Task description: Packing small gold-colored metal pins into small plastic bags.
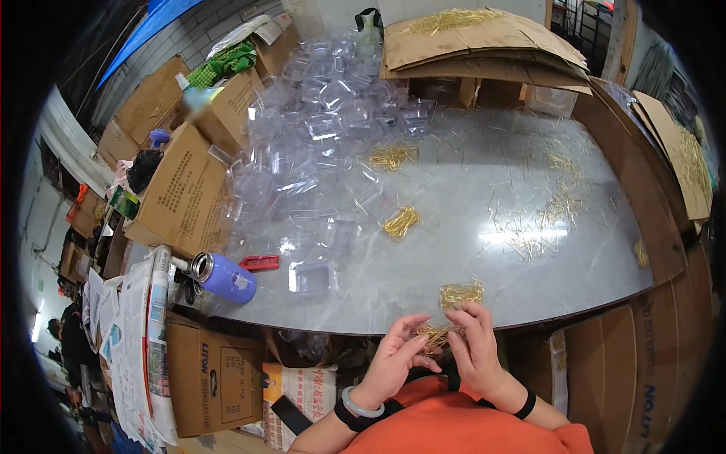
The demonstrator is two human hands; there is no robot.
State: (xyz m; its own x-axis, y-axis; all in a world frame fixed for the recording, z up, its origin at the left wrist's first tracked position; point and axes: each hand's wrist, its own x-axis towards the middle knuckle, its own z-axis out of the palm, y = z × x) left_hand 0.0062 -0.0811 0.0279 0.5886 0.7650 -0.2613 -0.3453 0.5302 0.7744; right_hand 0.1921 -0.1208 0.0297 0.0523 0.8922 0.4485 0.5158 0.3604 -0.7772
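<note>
Just off the near table edge, my left hand (395, 357) and my right hand (476, 349) hold a bundle of thin gold pins (434, 340) between their curled fingers. The fingers partly cover the bundle. On the edge right beyond my hands lies a second pile of gold pins (460, 293). Two more small piles of gold pins, one at mid-table (401, 223) and one farther back (393, 157), lie near the clear plastic boxes. Loose gold pins (556, 208) are scattered over the right side of the table.
Clear plastic boxes (325, 125) heap over the table's left half, with a single clear box (311, 278) near the front. A purple bottle (224, 278) lies tilted beside a red tool (259, 262). Cardboard boxes (185, 197) border the left; cardboard sheets (484, 47) cover the back.
</note>
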